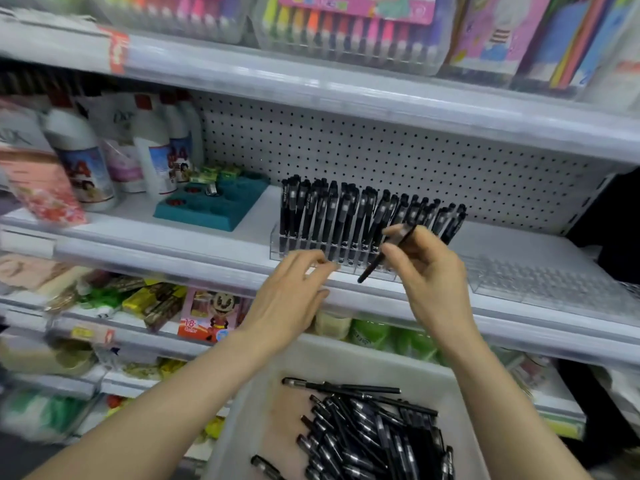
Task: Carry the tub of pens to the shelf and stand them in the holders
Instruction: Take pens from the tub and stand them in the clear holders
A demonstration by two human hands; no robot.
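Observation:
A translucent white tub (pixel 256 403) sits low in front of me with several loose black pens (pixel 360 434) in it. On the middle shelf a clear holder (pixel 277 245) carries several black pens (pixel 332 213) standing upright in rows. My right hand (pixel 429 271) pinches one black pen (pixel 372 266), tilted, tip down-left, just in front of the holder's right part. My left hand (pixel 294 299) hovers with relaxed fingers at the shelf's front edge, below the holder's left part, holding nothing.
A second clear holder (pixel 547 282) with no pens lies to the right on the same shelf. A teal tray (pixel 211 206) and white bottles (pixel 83 161) stand to the left. Marker sets fill the shelf above; packaged goods fill the shelves below.

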